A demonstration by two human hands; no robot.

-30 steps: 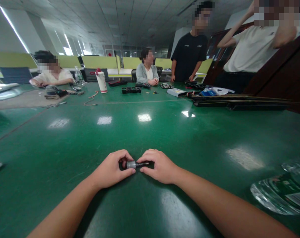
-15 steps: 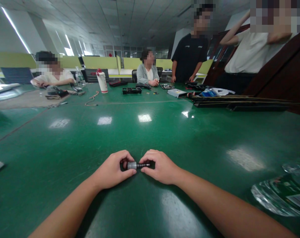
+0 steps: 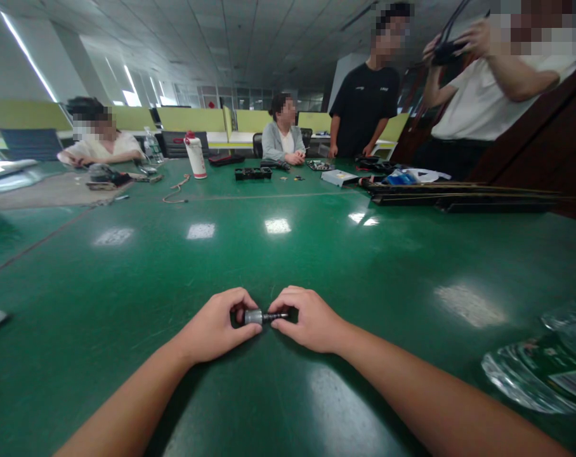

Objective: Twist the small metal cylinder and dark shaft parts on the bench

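A small silver metal cylinder (image 3: 254,317) with a dark ridged shaft (image 3: 273,317) lies sideways, low over the green table in the middle front. My left hand (image 3: 216,327) is closed round the cylinder, thumb below and fingers above and behind. From the other side, my right hand (image 3: 311,319) pinches at the ridged shaft between thumb and fingertips. The shaft's bright tip points right, inside the curl of my right hand. My fingers hide the cylinder's left end. I cannot tell whether the piece touches the table.
A clear plastic bottle (image 3: 545,371) lies at the right edge. Farther back stand a white tumbler (image 3: 196,157), a black part (image 3: 253,174), a silver box (image 3: 339,178) and long black bars (image 3: 459,195). Several people are around the far side; one person (image 3: 483,95) holds up a dark device.
My hands and the metal piece hold nearly the same pose. At the far right, the person in white has lowered their arms, bringing a dark device into view.
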